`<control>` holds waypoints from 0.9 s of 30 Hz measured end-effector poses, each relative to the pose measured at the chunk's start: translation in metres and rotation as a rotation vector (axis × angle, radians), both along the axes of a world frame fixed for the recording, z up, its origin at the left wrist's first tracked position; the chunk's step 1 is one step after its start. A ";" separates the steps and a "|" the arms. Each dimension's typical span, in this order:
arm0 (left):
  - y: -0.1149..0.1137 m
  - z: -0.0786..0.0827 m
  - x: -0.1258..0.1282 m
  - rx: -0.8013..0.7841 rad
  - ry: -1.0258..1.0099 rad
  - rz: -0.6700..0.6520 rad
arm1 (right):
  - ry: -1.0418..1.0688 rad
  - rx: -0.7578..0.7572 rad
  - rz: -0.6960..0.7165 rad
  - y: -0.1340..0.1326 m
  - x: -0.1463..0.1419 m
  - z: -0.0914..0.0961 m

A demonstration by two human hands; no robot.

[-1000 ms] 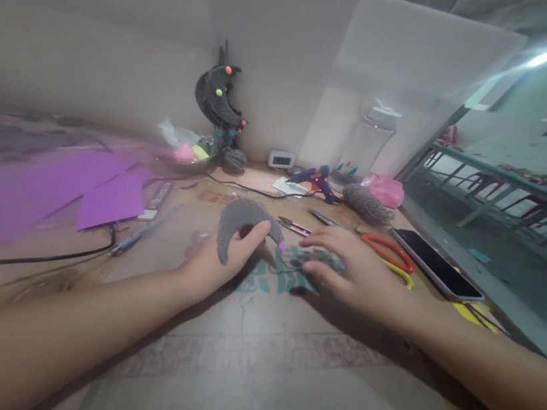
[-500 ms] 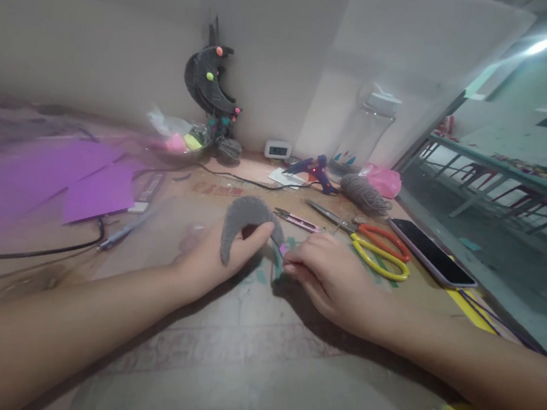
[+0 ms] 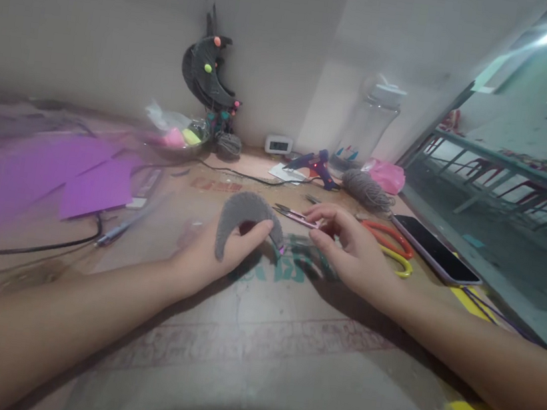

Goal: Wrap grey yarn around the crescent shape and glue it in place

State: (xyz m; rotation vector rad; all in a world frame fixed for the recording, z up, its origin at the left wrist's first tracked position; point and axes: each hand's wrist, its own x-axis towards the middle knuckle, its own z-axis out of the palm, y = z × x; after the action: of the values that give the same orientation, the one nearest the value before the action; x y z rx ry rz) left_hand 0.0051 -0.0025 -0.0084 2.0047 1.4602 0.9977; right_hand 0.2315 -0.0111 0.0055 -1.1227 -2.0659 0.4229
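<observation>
A grey felt crescent (image 3: 246, 205) is held in my left hand (image 3: 228, 239), the thumb pressing on its inner curve. At the crescent's right tip shows a small purple bit (image 3: 281, 250). My right hand (image 3: 348, 248) has its thumb and fingers apart, curved around the handle end of pink thread snips (image 3: 298, 217); the snips still lie on the table, and I cannot tell whether the fingers touch them. Partly behind my right hand are scissors with orange and yellow handles (image 3: 392, 239).
At the back are a glue gun (image 3: 315, 165) with a red light, grey yarn (image 3: 366, 190), a clear bottle (image 3: 368, 127) and a small clock (image 3: 278, 144). A phone (image 3: 436, 250) lies right. Purple sheets (image 3: 97, 185), a pen (image 3: 116, 233) and a black cable (image 3: 45, 252) lie left.
My right hand has left the crescent's purple tip, moved slightly right and up to the snips, and its fingers have spread. My left hand still holds the crescent.
</observation>
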 end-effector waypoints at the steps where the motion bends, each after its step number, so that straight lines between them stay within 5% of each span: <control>1: 0.000 0.000 0.000 0.002 -0.008 -0.014 | 0.053 -0.084 0.038 -0.005 -0.003 0.000; 5: -0.001 0.001 0.001 -0.006 -0.022 -0.027 | 0.124 -0.319 0.187 -0.014 -0.012 -0.002; 13: 0.000 0.000 -0.001 0.001 0.013 -0.054 | 0.238 -0.437 0.256 -0.005 -0.012 -0.006; 19: -0.001 0.001 0.000 -0.017 0.029 -0.050 | -0.023 -0.131 0.062 -0.002 -0.006 -0.001; 27: -0.001 0.003 -0.001 -0.089 0.128 0.000 | -0.110 0.088 0.117 -0.001 -0.006 -0.001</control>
State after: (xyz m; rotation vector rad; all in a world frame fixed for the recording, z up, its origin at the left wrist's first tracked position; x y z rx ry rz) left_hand 0.0037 -0.0040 -0.0054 2.0363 1.5423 0.8024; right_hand 0.2252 -0.0121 0.0049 -0.9965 -2.2313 0.3289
